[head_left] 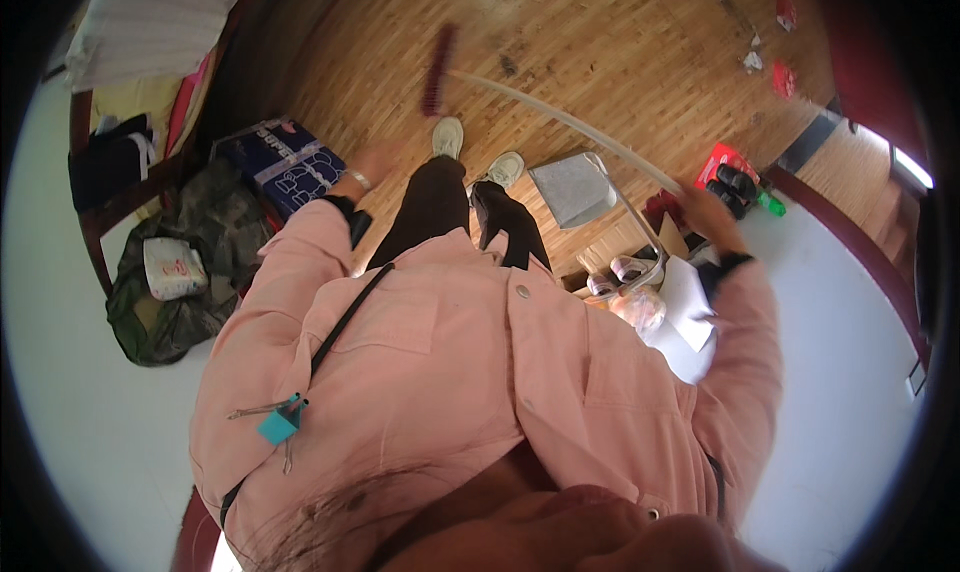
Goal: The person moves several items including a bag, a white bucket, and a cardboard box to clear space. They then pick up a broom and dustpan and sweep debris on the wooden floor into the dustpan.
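My right hand is closed around the upper end of a long pale broom handle. The handle runs forward and left over the floor to the dark red broom head, which is blurred and lies just beyond my left shoe. Out to the left, beside a blue box, is my left hand; motion smears its fingers, and nothing shows in it. A grey dustpan with a long thin handle stands on the floor to the right of my shoes.
At left are the blue printed box, a dark bag with a white packet on it, and a wooden chair. Shoes and a red box sit at right. Red wrappers and white scraps litter the far-right floor.
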Demonstrator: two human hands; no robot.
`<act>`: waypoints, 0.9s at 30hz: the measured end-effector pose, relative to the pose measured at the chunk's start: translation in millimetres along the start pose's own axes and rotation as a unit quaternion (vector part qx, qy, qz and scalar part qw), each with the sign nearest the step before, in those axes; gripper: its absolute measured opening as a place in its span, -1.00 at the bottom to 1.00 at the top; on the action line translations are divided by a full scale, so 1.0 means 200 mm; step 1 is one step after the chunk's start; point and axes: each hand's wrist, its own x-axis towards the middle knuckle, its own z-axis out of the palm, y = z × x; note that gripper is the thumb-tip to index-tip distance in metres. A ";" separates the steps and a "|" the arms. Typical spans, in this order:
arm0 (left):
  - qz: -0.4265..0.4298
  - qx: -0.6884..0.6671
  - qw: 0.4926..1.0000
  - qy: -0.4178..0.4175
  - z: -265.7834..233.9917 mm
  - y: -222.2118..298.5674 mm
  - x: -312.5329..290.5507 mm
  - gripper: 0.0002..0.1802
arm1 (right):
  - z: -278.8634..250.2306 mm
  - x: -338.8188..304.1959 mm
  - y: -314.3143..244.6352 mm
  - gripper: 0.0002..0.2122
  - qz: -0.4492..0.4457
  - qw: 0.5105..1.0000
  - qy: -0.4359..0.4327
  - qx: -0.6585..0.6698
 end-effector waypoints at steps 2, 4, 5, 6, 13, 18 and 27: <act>-0.184 -0.088 0.978 0.045 -0.10 -0.26 -0.32 -0.63 | -0.25 -0.34 0.18 -0.65 0.048 0.998 0.031 -0.039; -0.306 -0.036 0.948 0.080 -0.15 -0.50 -0.63 -0.68 | -0.48 -0.63 0.25 -0.67 0.078 0.992 0.068 -0.073; -0.333 -0.076 0.932 0.116 -0.14 -0.58 -0.82 -0.71 | -0.57 -0.75 0.25 -0.67 0.074 0.983 0.102 -0.133; -0.370 -0.113 0.911 0.141 -0.14 -0.63 -1.02 -0.73 | -0.64 -0.86 0.24 -0.67 0.078 0.967 0.117 -0.213; -0.518 -0.423 0.735 0.109 0.07 -0.50 -1.57 -0.82 | -0.58 -1.28 0.02 -0.62 0.073 0.957 0.097 -0.263; -0.297 -0.228 0.927 0.017 0.20 -0.30 -1.63 -0.71 | -0.14 -0.94 -0.36 -0.65 -0.060 0.977 0.055 -0.197; -0.371 -0.307 0.870 0.102 0.30 -0.23 -2.32 -0.68 | 0.95 -0.23 -1.30 -0.72 -0.249 0.929 0.022 -0.274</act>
